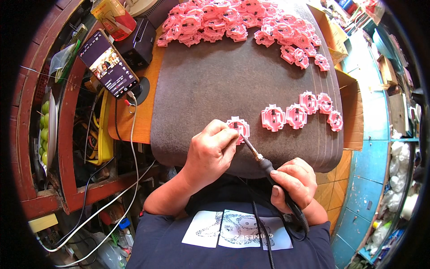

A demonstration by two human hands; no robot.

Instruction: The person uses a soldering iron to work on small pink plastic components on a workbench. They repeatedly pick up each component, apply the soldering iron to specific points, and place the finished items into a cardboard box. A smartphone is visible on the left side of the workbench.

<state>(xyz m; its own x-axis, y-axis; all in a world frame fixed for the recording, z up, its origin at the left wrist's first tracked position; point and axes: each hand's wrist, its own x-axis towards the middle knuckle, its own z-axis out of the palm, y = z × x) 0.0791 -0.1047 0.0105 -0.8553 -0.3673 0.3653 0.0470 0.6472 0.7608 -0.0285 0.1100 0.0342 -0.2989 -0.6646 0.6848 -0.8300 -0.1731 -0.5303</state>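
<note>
A soldering iron [265, 164] with a black handle is gripped in my right hand [295, 184]. Its metal tip reaches a pink plastic part [242, 124] lying on the dark mat [210, 85]. My left hand [212, 147] is closed in a pinch over the left side of that same part. Whatever sits between those fingertips is too small or hidden to name. To the right, several similar pink parts [273, 117] with small black pieces in them lie in a loose row.
A large heap of pink parts [215, 20] covers the mat's far end. On the left, a phone [109, 63] with a lit screen stands on a holder, its white cable [135, 152] trailing down. Cardboard boxes [351, 107] flank the right edge. Green fruit [44, 132] sits far left.
</note>
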